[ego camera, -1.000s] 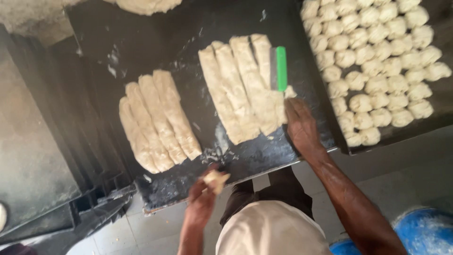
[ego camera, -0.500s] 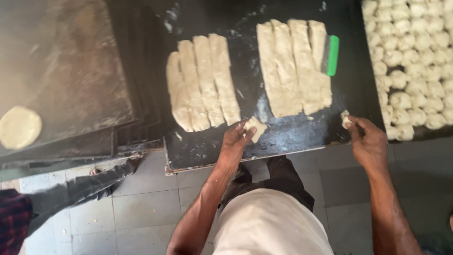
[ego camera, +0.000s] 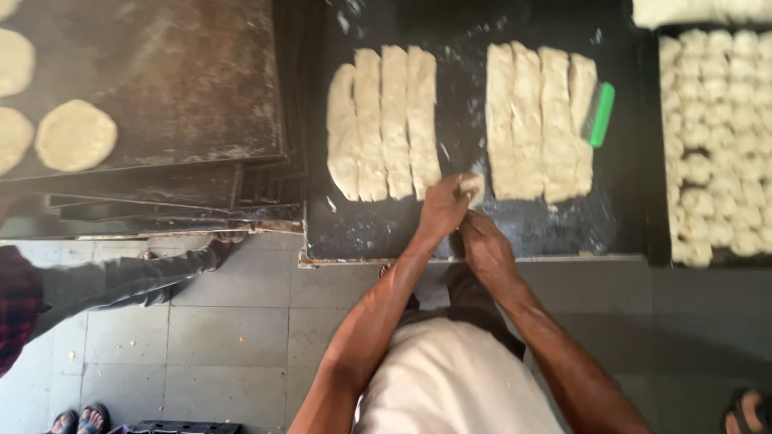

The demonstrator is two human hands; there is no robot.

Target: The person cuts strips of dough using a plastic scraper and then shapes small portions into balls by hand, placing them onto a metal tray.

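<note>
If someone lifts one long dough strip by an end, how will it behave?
A dough strip would probably sag and stretch, since it looks soft and thin. It may cling slightly to the dark table, though scattered flour suggests less sticking. It seems unlikely to roll, lying flat.

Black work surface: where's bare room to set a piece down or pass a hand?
On the black work surface, free patches: the front strip below the left strips, the lane between them and the right strips, and the floury front-right corner. Crowded: both hands meet on a dough piece at that lane's mouth; the green scraper lies on the right strips; the dough-ball tray is packed.
</note>
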